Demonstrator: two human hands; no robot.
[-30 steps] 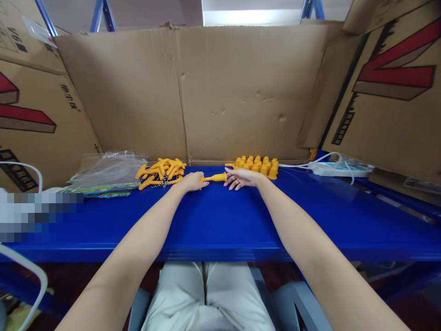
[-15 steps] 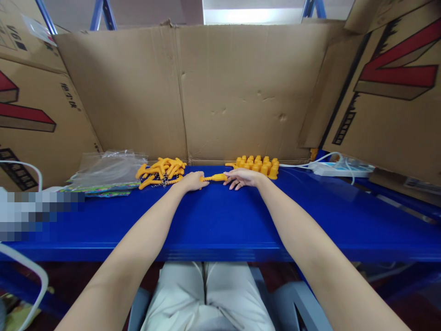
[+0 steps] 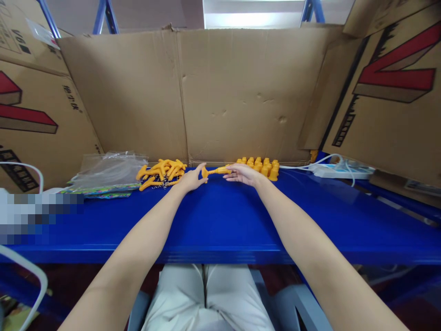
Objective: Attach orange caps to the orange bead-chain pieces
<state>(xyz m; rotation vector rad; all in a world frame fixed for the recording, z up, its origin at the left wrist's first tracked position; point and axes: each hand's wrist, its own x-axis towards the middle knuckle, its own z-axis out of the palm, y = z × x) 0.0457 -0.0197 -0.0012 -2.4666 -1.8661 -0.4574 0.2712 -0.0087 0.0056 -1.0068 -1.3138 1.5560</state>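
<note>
A slim yellow-orange plastic piece with a ribbed shaft and a flared crosswise left end lies level between my hands. My right hand has its fingers closed round the right end of it. Beside the flared end is my left hand, thumb and fingers spread apart around that end without gripping it. Just left of that hand sits a pile of yellow T-shaped plastic pieces, with small dark and silvery bits among them. Behind my right hand stand several yellow bell-shaped plastic pieces in rows.
Clear plastic bags lie on colourful printed sheets at the left of the blue table. A white power strip with cables is at the right. Cardboard walls enclose the back and sides.
My left hand has opened its fingers from the yellow plastic piece, baring its flared end. The piece and my right hand have shifted slightly to the right.
</note>
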